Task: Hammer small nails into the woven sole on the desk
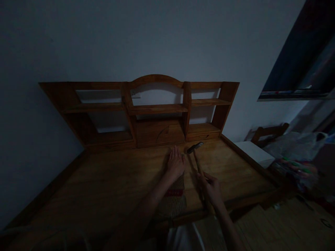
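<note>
At the near side of a wooden table point(117, 184), a fringed, red-banded cloth point(174, 192) stretches away from the person in a dim room. Just right of it, the right hand point(210, 188) has its fingers curled around the handle of a hammer point(198, 164), whose long axis points away across the table, leaning slightly left. Farther out, the left hand point(176, 162) lies flat on the cloth, fingers pressed mostly together and aimed away from the body. The hammer's head sits to the right of those fingertips, near but apart, roughly crosswise to its handle; from here I cannot tell whether it touches the tabletop. Beyond stands a wooden shelf unit point(159, 109) against a pale wall point(157, 38).
</note>
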`<act>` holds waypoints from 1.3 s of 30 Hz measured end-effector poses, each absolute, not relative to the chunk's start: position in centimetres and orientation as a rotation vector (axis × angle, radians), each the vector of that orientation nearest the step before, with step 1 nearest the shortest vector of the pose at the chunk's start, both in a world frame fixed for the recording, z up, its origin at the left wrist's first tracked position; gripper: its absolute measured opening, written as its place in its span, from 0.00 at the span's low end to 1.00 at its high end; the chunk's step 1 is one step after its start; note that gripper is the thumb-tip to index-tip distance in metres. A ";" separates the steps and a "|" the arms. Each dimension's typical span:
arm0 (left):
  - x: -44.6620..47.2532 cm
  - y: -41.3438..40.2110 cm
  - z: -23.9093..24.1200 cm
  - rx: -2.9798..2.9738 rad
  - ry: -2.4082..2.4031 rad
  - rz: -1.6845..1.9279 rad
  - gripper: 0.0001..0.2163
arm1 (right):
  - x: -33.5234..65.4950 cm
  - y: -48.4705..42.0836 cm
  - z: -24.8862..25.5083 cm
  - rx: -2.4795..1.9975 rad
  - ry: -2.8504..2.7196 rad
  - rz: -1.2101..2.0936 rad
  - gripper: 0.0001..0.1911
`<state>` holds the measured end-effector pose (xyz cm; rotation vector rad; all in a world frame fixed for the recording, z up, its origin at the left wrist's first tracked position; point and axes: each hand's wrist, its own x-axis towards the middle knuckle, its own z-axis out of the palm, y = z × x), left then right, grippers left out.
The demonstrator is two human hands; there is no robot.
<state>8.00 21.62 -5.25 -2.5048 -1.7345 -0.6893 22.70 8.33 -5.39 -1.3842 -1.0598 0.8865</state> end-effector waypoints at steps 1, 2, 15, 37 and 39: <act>8.1 21.5 -5.3 -2.502 -1.729 -0.700 0.29 | 22.7 8.3 -5.4 -1.388 -1.057 0.893 0.26; 8.1 21.5 -5.3 -2.500 -1.725 -0.706 0.29 | 22.6 8.3 -5.3 -1.387 -1.061 0.893 0.26; 7.3 21.8 -5.2 -2.478 -1.764 -0.731 0.29 | 22.6 8.3 -5.2 -1.410 -1.055 0.884 0.29; 2.0 22.4 3.2 -2.454 -1.772 -1.307 0.22 | 22.7 8.5 -5.8 -1.381 -1.034 0.892 0.29; -0.2 21.3 3.8 -2.464 -1.694 -1.522 0.19 | 22.8 8.5 -5.9 -1.385 -1.036 0.909 0.28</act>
